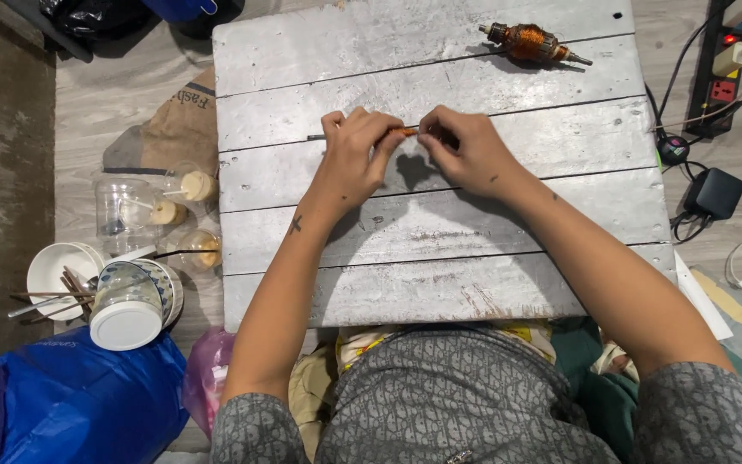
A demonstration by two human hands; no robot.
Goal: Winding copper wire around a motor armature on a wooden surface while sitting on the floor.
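The worktop is rough wooden planks under worn, matt silvery paint; the motor armature shows glossy copper windings on dull metal; the jars are clear plastic

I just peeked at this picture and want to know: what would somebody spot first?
First, the two hands in the middle of the grey wooden board: the left hand and right hand pinch a thin rod between them. Next, the shiny copper motor part lying at the board's far right edge. On the floor to the left stands a clutter of bowls and plastic cups.
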